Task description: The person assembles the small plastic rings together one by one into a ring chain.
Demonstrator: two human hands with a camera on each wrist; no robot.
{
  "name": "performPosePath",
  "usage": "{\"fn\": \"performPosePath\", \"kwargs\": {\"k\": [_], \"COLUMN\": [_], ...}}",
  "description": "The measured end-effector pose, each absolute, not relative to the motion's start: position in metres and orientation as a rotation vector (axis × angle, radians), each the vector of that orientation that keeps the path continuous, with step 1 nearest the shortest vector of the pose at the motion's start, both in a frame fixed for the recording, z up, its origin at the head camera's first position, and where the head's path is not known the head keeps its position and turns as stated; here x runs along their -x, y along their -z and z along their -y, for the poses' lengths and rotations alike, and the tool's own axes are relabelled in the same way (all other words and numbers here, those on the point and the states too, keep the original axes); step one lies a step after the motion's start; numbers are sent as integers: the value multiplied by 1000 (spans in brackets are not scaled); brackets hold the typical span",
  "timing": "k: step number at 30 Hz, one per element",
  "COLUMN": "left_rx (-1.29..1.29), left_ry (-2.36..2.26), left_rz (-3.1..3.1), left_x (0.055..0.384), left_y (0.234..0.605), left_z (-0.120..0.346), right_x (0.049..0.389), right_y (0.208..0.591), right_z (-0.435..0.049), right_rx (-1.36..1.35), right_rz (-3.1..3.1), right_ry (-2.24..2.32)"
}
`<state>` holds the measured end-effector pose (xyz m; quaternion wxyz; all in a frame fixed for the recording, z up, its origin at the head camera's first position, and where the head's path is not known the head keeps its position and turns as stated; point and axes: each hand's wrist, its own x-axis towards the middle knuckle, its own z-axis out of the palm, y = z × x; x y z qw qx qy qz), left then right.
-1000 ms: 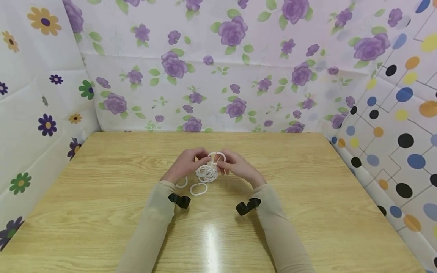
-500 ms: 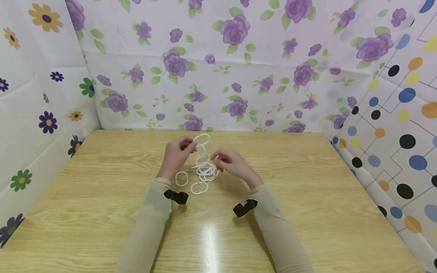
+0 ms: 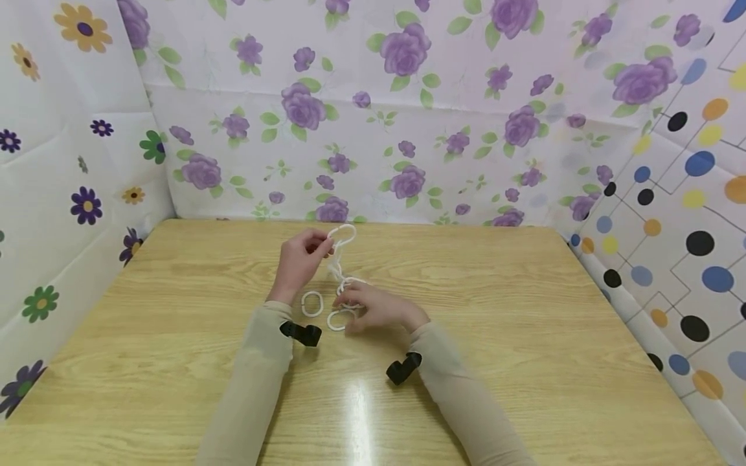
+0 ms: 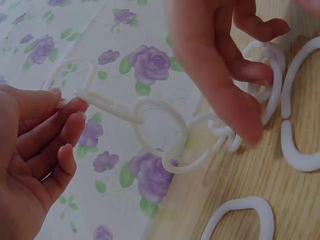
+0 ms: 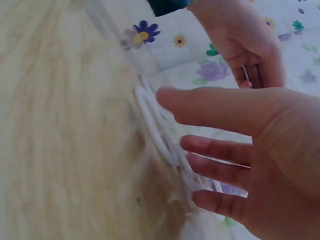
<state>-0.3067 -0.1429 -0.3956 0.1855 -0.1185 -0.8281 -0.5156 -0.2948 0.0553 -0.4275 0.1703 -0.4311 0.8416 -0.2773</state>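
Note:
My left hand pinches the end link of a chain of white plastic C-shaped links between thumb and fingertips. That end is raised, and the chain slopes down to a small heap on the wooden table. My right hand reaches over the heap with fingers apart and slightly bent. Its thumb comes close to a loose white link; whether it touches is unclear. In the right wrist view the fingers are spread beside the links. Another loose link lies nearer the left wrist. Part of the heap is hidden by the right hand.
The wood-grain table stretches out on both sides of the hands. Floral sheeting stands along its back edge, with patterned sheets at left and right. A black wrist camera sits on each sleeve.
The left hand has moved left and away, drawing the chain up out of the heap. My right hand has let go of the link and moved nearer, down over the heap and the loose link.

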Motion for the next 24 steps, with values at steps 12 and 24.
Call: {"fn": "performPosePath", "kwargs": {"k": [12,24], "left_rx": [406,440], "left_ry": [1400,1324], "left_rz": [2395,2433], "left_x": [308,308], "left_y": [400,402], "left_z": [137,135], "right_x": [288,285], "right_y": [429,424], "right_z": [-48,-46], "right_rx": [1154,1232], "right_rz": [-2498,-2480], "right_ry": [636,571]}}
